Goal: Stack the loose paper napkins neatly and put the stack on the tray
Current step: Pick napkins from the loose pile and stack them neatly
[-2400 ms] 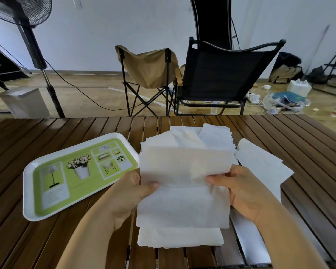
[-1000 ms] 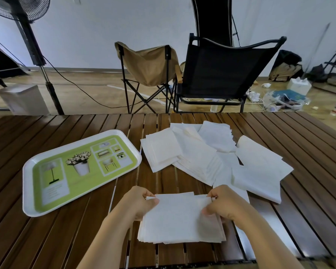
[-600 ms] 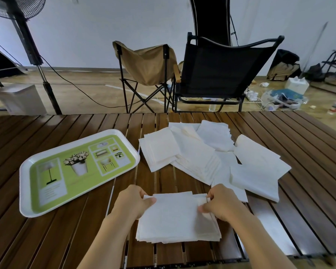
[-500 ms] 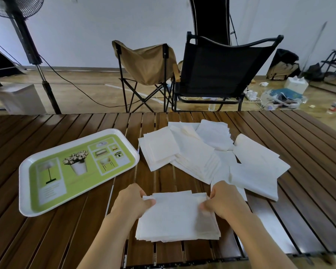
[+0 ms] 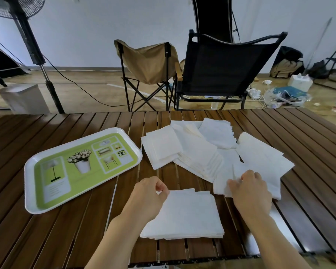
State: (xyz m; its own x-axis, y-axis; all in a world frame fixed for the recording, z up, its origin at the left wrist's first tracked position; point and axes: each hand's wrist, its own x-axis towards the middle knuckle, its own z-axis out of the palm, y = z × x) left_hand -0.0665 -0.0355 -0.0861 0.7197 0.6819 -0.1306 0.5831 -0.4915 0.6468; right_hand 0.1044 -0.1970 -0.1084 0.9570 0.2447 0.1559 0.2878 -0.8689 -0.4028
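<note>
Lying on the slatted wooden table between the two forearms, a squared stack of white paper napkins is seen, with its near edge close to the table's front edge. The stack's far left corner is touched by the left hand, whose fingers are curled; whether the corner is actually pinched cannot be told. To the right of the stack, the right hand is laid on a loose napkin, with its fingertips curled onto the paper; a firm grasp cannot be confirmed. Beyond both hands, further loose napkins are spread in overlapping piles, some fanned, reaching from ahead of the left hand to past the right hand. Left of the left hand, apart from the napkins, a white-rimmed green tray printed with a flower pot and furniture pictures is set at an angle, and no napkin is carried by it. Past the table's far edge, a tan folding chair and a black folding chair are seen on the floor.
</note>
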